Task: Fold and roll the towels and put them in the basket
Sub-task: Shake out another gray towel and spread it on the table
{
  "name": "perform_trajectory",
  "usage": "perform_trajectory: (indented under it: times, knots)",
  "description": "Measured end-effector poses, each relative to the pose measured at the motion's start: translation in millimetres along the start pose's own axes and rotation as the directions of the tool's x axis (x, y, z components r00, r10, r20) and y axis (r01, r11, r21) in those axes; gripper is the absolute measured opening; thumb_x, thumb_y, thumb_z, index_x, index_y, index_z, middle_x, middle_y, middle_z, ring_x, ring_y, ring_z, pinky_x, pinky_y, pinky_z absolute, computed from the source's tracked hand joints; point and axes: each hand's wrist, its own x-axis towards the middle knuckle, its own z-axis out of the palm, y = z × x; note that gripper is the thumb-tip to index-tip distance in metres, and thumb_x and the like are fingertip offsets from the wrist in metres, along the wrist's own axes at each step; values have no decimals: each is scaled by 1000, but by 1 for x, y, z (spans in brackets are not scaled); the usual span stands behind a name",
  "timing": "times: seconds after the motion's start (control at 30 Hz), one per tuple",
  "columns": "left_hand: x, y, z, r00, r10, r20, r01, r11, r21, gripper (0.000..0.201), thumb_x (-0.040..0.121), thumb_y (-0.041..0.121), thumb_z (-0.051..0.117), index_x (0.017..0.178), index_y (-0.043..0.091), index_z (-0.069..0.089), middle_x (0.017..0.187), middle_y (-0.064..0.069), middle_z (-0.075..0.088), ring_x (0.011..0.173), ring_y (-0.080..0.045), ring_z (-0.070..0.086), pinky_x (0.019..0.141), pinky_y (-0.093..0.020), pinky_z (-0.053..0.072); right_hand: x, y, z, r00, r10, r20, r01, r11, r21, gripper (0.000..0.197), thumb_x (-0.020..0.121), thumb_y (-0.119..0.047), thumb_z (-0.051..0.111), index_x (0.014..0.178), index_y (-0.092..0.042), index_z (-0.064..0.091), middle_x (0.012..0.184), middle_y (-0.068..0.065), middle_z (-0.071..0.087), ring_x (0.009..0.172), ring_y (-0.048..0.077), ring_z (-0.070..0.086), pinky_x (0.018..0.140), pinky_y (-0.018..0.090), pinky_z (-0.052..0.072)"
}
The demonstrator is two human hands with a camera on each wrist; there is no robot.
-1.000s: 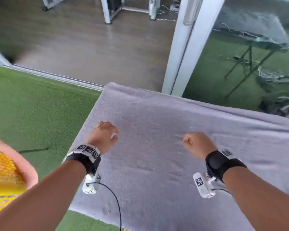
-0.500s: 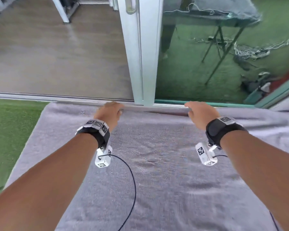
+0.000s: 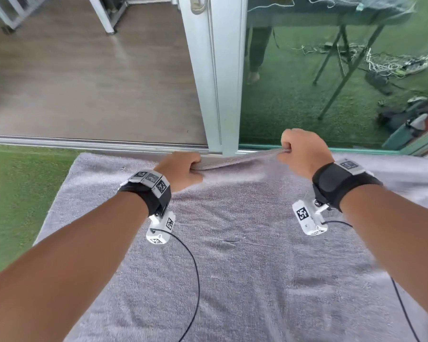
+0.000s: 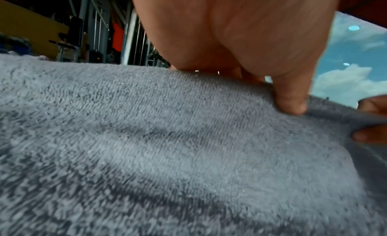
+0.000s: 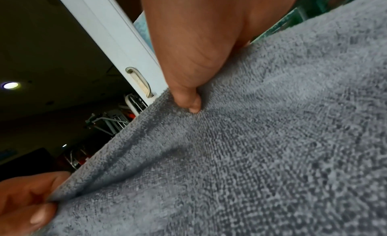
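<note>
Both our hands grip the towel [image 3: 245,255] at its far edge, the edge nearest the door frame [image 3: 215,77]. Left hand [image 3: 182,172] pinches that edge just left of the frame's foot; right hand [image 3: 303,154] pinches it just right of the frame and holds it a little higher off the surface. Between the two grips the edge runs taut and lifted. Wrist views agree: left thumb [image 4: 291,98] presses down on the pile, right thumb [image 5: 186,93] does the same, the other fingers tucked under the hem.

Towel lies flat, spread from the frame back toward us, under both forearms. Its long axis runs side to side, parallel to the door track [image 3: 92,141]. The near edge is out of view.

Our read: the fold goes from the frame toward us, across the short axis. Both hands sit about level on the edge, neither clearly nearer. No basket in view.
</note>
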Motion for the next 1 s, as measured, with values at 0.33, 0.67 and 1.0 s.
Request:
perform_trajectory:
  times: [0.33, 0.67, 1.0]
  knots:
    - [9, -22, -25, 992, 33, -126, -23, 997, 80, 14, 93, 44, 59, 90, 31, 60, 83, 12, 64, 76, -13, 61, 70, -32, 49, 10, 19, -19, 996, 85, -6, -85, 995, -56, 28, 84, -37, 75, 77, -19, 54, 68, 1, 57, 70, 29, 55, 61, 34, 45]
    - [18, -77, -48, 969, -145, -198, 229, 821, 523, 22, 99, 31, 45, 102, 18, 63, 86, 1, 51, 77, -19, 55, 66, -35, 53, 14, 33, -26, 995, 101, 20, -100, 993, -59, 34, 85, -41, 74, 70, -22, 50, 65, 0, 56, 62, 18, 51, 55, 32, 39]
    - [21, -157, -82, 750, -560, -351, 648, 729, 221, 22, 99, 20, 46, 101, 15, 67, 87, -9, 66, 68, -23, 59, 57, -35, 51, 26, 38, -4, 981, 187, 51, -181, 977, -109, 30, 89, -43, 69, 71, -23, 56, 63, 0, 56, 66, 22, 55, 56, 32, 40]
